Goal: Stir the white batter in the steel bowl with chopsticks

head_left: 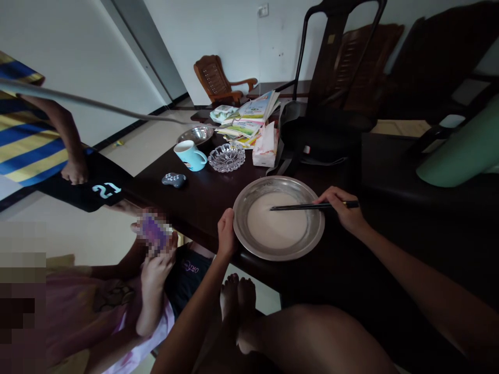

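A wide metal bowl (317,228) stands at the near edge of the dark table, with a pale, milky batter (276,223) in it. My left hand (226,231) grips the bowl's left rim. In my right hand (345,210) is a pair of dark chopsticks (304,206), held over the bowl's right side. Their tips reach the batter near its middle. The fingers of my right hand are closed round the upper part of the chopsticks.
Behind the bowl are a light-blue mug (187,155), a glass ashtray (226,158), a tissue pack (265,145), booklets (249,117), a second metal bowl (197,135) and a grey game controller (174,179). A green bottle (456,150) is at right. Two people are at left.
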Action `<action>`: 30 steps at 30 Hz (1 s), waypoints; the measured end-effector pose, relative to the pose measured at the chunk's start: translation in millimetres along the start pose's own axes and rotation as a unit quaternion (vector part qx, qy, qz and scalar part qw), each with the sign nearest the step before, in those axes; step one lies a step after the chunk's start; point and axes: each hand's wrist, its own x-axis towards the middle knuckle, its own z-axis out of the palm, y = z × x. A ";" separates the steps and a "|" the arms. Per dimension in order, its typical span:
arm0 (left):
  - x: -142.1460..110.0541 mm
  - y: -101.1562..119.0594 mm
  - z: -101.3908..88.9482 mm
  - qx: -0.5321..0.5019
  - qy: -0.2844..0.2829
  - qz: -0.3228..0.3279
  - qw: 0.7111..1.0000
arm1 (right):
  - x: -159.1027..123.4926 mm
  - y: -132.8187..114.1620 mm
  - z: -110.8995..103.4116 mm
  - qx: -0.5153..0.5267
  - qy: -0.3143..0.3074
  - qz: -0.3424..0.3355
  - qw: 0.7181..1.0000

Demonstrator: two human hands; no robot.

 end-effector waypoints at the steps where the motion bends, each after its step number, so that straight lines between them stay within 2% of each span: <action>1: 0.3 -0.7 -0.4 0.002 0.000 0.002 1.000 | -0.1 0.4 -0.1 0.018 0.015 0.008 1.000; 4: 0.8 -1.6 -1.2 0.009 0.002 0.002 1.000 | -0.9 0.4 0.0 0.068 0.024 0.030 0.997; 8: 0.0 1.7 -0.3 0.017 0.006 -0.008 1.000 | -1.2 -1.7 0.8 -0.001 -0.028 0.003 1.000; 10: -0.5 3.1 0.3 0.012 0.005 -0.012 1.000 | -0.5 -1.5 0.2 -0.007 -0.004 0.004 1.000; 13: -0.5 2.3 0.3 0.003 0.004 -0.015 1.000 | 0.1 -0.3 -0.9 0.047 0.027 0.033 0.998; 17: 0.2 -1.3 -1.2 -0.001 0.008 -0.017 1.000 | 0.0 0.0 -0.5 0.020 -0.009 0.017 1.000; 20: 0.9 -2.6 -1.7 0.000 0.006 -0.010 1.000 | -0.1 0.5 0.5 0.014 0.003 0.007 1.000; 24: 1.8 -2.6 -1.4 -0.005 0.000 -0.010 1.000 | -0.7 2.9 1.1 0.074 0.007 0.020 0.997; 30: 3.2 -3.6 -1.4 -0.003 -0.009 -0.006 1.000 | -0.1 5.7 -1.7 0.028 0.013 0.017 0.999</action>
